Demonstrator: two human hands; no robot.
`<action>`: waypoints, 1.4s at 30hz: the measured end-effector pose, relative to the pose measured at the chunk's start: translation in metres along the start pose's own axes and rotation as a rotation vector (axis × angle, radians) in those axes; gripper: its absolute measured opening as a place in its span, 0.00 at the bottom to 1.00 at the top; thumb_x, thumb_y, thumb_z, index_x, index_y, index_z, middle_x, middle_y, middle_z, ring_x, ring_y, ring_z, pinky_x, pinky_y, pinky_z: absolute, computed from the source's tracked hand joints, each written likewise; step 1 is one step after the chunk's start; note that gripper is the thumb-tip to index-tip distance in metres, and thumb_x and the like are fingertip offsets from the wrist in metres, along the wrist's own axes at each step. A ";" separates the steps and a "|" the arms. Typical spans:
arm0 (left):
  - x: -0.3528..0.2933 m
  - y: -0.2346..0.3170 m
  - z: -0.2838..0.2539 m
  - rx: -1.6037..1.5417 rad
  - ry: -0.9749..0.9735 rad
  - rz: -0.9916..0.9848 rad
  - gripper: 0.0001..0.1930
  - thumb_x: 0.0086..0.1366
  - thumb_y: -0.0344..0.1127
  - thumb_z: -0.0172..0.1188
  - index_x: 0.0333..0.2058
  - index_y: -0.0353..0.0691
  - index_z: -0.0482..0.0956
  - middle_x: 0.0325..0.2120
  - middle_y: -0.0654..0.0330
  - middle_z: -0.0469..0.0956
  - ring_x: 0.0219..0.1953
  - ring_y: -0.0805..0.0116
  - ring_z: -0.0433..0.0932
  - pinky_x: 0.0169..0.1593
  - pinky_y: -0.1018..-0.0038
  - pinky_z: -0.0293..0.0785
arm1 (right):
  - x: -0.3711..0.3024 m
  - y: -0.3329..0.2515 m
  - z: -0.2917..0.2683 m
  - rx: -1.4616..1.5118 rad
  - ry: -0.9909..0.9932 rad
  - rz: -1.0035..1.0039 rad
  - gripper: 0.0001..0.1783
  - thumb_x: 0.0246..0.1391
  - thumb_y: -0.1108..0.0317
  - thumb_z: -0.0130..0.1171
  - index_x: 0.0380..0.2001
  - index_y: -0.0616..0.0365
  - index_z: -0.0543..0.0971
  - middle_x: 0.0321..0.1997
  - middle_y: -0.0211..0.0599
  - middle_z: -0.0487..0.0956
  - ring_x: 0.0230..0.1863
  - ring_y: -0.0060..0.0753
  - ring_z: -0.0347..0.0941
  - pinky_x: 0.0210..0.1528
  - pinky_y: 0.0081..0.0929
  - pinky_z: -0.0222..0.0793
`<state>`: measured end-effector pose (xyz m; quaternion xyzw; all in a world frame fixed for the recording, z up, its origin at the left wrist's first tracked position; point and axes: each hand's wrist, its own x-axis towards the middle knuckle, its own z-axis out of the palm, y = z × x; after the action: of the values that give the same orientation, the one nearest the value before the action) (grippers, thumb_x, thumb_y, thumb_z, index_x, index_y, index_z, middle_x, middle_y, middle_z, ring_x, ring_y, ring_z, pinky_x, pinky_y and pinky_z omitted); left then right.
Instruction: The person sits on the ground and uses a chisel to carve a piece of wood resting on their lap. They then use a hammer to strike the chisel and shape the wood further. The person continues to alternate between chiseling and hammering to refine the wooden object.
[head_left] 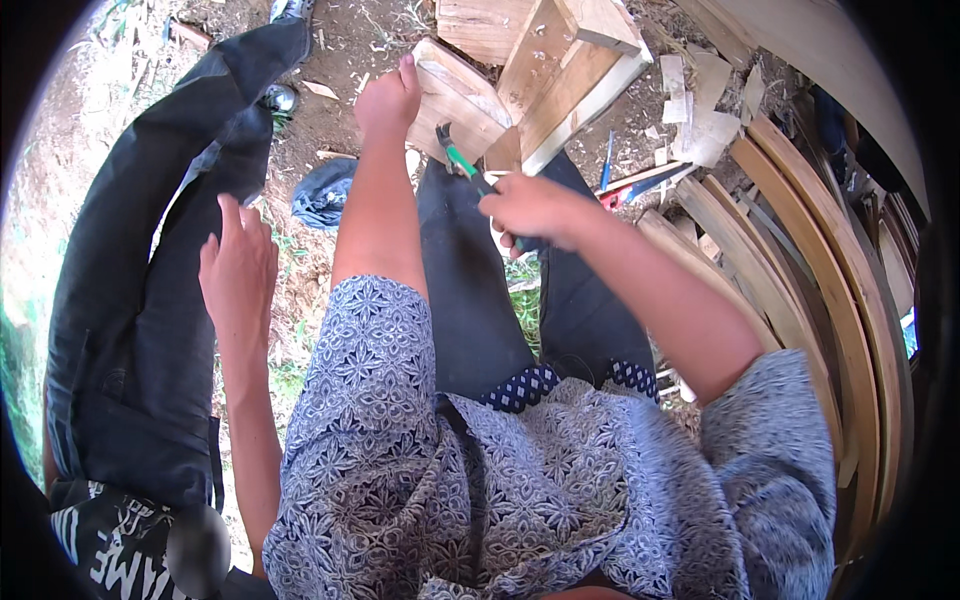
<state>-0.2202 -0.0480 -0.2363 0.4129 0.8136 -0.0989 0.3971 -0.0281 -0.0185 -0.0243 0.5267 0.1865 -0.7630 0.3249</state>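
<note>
1. Evidently the work is carpentry: a box-like wooden assembly (560, 80) lies on the ground just beyond the person's knees, its boards meeting at angles.
2. The right hand (535, 210) grips a claw hammer (462, 163) by its green and black handle, fingers wrapped around it. The hammer's head is in front of the nearer board (460, 100); whether it touches the wood, I cannot tell.
3. The left hand (388, 100) is at that board's left end, fingers curled and thumb raised (most of the fingertips are hidden, so I cannot tell whether they clasp the edge or pinch something small).
4. As for progress, several boards already stand together as one piece, so I judge the joining to be partly done. How many fixings are left does not show, and no nail can be made out.
5. Among containers, the assembly's open hollow comes nearest, with pale wood chips in and around it. A crumpled dark plastic bag (322, 193) lies to the left; its contents, if any, are hidden.
6. Beyond that bag, a co-worker's hand (243, 255) hangs with loosely bent fingers, apparently empty. To the right are a red-handled tool (615, 197), probably a saw, and long stacked planks (815, 245).
</note>
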 end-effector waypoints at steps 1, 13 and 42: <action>0.002 -0.003 0.004 -0.010 0.006 0.022 0.41 0.72 0.69 0.31 0.38 0.41 0.88 0.37 0.40 0.84 0.44 0.39 0.82 0.49 0.50 0.77 | -0.003 -0.011 -0.009 -0.184 -0.021 0.039 0.15 0.63 0.67 0.49 0.42 0.73 0.71 0.30 0.43 0.76 0.26 0.33 0.77 0.25 0.34 0.78; 0.005 0.003 -0.010 0.034 -0.160 0.070 0.50 0.64 0.80 0.32 0.42 0.36 0.86 0.41 0.38 0.83 0.49 0.41 0.82 0.51 0.50 0.77 | 0.019 0.004 0.008 -0.400 0.192 0.040 0.15 0.59 0.66 0.55 0.25 0.68 0.75 0.16 0.40 0.74 0.13 0.34 0.74 0.20 0.33 0.71; -0.007 -0.057 0.055 -0.396 0.366 0.094 0.40 0.62 0.62 0.63 0.60 0.33 0.71 0.48 0.40 0.81 0.52 0.43 0.80 0.59 0.56 0.72 | 0.032 -0.006 -0.033 -0.590 0.053 -0.052 0.16 0.58 0.64 0.57 0.42 0.67 0.74 0.21 0.39 0.77 0.17 0.30 0.75 0.21 0.30 0.73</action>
<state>-0.2298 -0.1151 -0.2772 0.3754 0.8554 0.1569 0.3206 -0.0173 -0.0025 -0.0665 0.4242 0.4219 -0.6700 0.4395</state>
